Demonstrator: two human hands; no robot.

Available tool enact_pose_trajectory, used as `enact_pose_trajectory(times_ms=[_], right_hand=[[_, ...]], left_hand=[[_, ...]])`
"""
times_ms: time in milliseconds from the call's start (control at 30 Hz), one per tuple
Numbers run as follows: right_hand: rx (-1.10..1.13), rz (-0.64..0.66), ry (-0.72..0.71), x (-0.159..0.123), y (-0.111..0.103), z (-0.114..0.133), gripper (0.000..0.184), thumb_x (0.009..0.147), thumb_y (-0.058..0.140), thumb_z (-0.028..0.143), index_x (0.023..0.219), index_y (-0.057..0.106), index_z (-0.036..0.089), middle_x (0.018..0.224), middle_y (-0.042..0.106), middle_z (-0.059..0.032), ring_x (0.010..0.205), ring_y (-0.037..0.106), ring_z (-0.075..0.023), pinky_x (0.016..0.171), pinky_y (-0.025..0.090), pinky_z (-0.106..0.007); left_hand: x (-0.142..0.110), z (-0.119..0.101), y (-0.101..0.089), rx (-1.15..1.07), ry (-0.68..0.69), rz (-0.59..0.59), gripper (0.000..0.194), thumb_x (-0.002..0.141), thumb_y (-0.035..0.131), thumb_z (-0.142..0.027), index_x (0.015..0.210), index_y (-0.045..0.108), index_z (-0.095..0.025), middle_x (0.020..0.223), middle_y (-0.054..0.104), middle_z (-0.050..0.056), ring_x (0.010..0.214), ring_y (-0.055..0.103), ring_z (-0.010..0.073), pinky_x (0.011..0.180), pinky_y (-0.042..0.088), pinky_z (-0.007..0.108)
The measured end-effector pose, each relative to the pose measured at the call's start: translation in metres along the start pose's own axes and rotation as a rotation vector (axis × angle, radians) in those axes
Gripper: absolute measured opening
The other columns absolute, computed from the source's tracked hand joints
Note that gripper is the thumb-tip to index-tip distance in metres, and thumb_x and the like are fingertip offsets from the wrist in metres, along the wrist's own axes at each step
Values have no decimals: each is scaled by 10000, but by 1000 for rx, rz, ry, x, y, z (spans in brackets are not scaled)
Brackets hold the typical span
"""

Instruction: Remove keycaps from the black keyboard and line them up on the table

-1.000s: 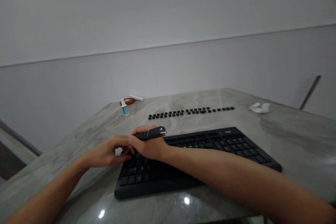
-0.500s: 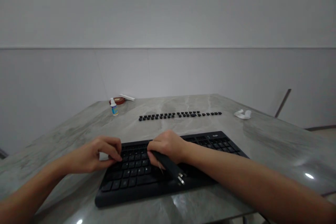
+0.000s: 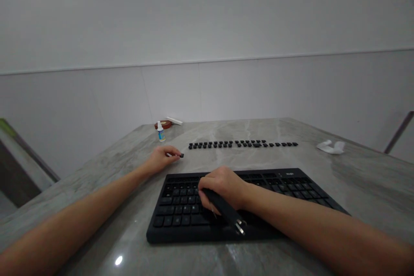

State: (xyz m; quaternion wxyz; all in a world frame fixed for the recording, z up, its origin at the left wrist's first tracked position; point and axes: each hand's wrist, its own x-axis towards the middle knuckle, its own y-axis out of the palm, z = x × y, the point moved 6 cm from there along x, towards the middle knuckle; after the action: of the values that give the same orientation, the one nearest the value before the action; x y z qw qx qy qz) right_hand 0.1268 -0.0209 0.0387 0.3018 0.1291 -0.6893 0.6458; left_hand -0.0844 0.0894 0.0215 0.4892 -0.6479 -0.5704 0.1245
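A black keyboard (image 3: 291, 185) lies on the grey marble table in front of me. My right hand (image 3: 223, 185) rests on its left half, closed around a black keycap puller tool (image 3: 226, 212) whose metal prongs point toward me. My left hand (image 3: 161, 158) is stretched out to the far left of the keyboard, pinching a small black keycap (image 3: 181, 155) just above the tabletop. Beyond the keyboard, a long row of removed black keycaps (image 3: 242, 143) lies on the table.
A small white bottle with a blue label (image 3: 161, 132) stands at the back left, beside a brown tape roll (image 3: 164, 124) and a white strip. A crumpled white cloth (image 3: 330, 147) lies at the back right. The wall runs close behind the table (image 3: 371, 181).
My left hand left the keyboard's left edge and reached forward, now pinching a keycap near the row's left end. My right hand stays on the keys with the tool.
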Motion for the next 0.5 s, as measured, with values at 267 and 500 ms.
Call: enact_pose_trajectory(times_ms=[267,500], right_hand=[[70,-39,60,-1,-5,-4,84,725,531,165,705,612,167,556,619,15,448,528,-94,463,383,-192],[71,-39,49,0,-6,-4,80,714,532,153,704,611,161,563,629,13,443,532,-97,453,367,-197]], left_hand=[[42,16,33,109,80,8,165,795,611,-272,873,738,-202,886,710,31,693,588,143,679,461,261],[34,-1,34,153,184,13,179,825,562,-206,926,710,-198,914,684,26,705,569,129,709,445,241]])
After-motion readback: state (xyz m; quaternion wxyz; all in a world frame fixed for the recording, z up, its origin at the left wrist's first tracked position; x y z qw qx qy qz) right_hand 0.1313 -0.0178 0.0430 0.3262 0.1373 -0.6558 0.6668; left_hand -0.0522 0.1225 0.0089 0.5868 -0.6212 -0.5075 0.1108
